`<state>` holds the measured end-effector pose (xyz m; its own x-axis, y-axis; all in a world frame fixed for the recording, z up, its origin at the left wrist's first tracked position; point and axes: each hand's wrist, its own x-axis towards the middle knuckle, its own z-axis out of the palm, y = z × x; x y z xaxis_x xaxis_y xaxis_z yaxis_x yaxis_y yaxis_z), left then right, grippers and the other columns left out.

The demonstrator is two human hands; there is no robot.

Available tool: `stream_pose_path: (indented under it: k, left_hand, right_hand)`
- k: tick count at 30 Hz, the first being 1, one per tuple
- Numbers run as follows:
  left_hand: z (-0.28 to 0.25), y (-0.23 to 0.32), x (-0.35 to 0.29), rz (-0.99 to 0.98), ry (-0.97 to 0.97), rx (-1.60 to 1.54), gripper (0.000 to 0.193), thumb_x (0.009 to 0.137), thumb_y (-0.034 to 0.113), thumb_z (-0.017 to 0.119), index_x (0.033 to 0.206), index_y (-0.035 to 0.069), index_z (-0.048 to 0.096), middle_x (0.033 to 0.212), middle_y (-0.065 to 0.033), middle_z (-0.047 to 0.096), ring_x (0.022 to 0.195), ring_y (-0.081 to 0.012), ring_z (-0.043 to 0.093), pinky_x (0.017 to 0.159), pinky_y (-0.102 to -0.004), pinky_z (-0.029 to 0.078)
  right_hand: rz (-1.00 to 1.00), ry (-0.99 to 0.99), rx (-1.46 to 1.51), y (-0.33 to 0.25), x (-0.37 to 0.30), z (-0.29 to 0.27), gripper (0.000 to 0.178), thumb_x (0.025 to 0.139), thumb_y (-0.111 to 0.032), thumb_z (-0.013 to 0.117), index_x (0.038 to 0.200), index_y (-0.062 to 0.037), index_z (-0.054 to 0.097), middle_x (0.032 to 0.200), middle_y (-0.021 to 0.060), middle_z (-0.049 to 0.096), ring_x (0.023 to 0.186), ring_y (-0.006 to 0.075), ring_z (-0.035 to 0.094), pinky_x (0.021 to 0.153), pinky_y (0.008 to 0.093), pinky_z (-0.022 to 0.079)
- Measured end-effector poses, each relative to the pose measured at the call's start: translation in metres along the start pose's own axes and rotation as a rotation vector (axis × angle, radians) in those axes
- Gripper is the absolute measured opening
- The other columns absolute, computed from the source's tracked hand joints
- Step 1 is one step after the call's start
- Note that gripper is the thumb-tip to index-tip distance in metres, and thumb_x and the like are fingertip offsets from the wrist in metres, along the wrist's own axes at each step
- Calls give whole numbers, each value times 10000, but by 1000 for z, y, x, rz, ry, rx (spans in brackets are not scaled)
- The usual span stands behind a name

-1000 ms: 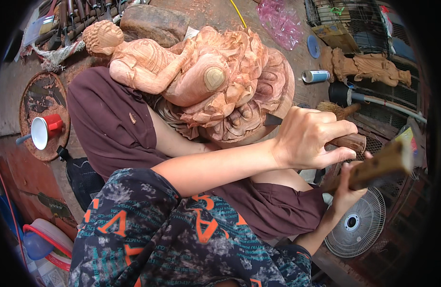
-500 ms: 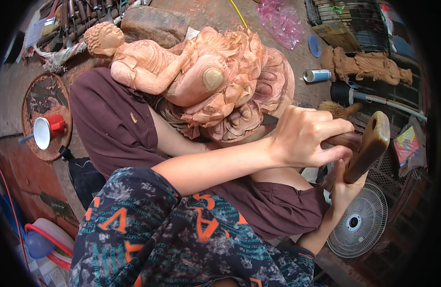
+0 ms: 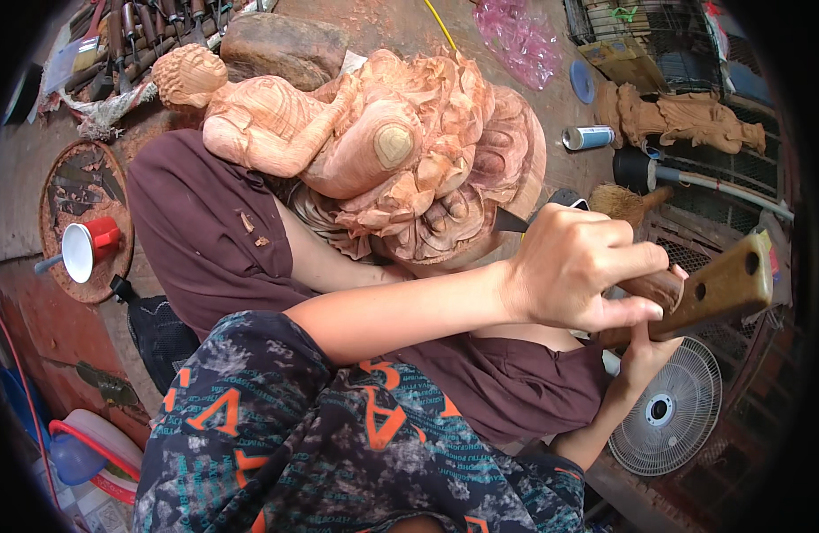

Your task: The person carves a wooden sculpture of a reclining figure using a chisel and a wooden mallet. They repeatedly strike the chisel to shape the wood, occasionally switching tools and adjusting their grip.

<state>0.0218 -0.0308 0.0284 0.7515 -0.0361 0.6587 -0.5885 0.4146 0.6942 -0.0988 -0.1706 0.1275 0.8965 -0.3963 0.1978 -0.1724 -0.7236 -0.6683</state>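
Observation:
A reclining carved wooden figure (image 3: 281, 124) with curly hair, folds and a petalled base (image 3: 507, 147) lies across my lap. My left hand (image 3: 574, 266), its arm reaching across to the right, is closed round the round wooden handle (image 3: 655, 289) of a chisel. The blade's dark end shows beside the base; I cannot tell whether it touches the wood. Under it, my right hand (image 3: 648, 357) grips a flat wooden mallet (image 3: 725, 282) with holes in it. The mallet lies just behind and right of the handle's butt, and the right fingers are partly hidden.
Several chisels (image 3: 116, 44) lie at the far left. A red-and-white cup (image 3: 94, 249) rests on a round tray (image 3: 47, 204) of shavings. To the right are a can (image 3: 589, 138), another carved figure (image 3: 685, 120), a brush (image 3: 624, 202) and a fan (image 3: 671, 409).
The mallet has swung rightward from a steep tilt to a flatter one. My left hand and the chisel have shifted slightly right and down. Another wood chip shows on my trouser leg.

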Motion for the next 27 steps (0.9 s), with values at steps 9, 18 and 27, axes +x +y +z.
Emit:
stream_pose_path:
  k: [9,18,27]
  left_hand:
    - [-4,-6,4,-23,151,-132,419,702,351,772,991,64,670,651,-52,595,522,-207,577,471,-306,448]
    - [-2,-10,3,-66,145,-81,383,728,408,745,941,101,662,618,-33,564,507,-213,571,464,-307,443]
    - [6,-14,-1,-55,136,80,376,733,470,720,887,133,657,600,-25,554,502,-214,582,446,-309,451]
  right_hand:
    - [-31,137,-55,-11,-1,4,608,813,-7,655,1346,16,365,1232,112,478,1123,204,491,976,336,396]
    - [-48,124,-182,-21,8,3,576,835,-31,632,1343,35,367,1268,139,445,1054,207,518,911,316,437]
    - [26,121,121,-18,15,6,628,849,32,588,1391,13,270,794,34,476,694,104,451,698,264,422]
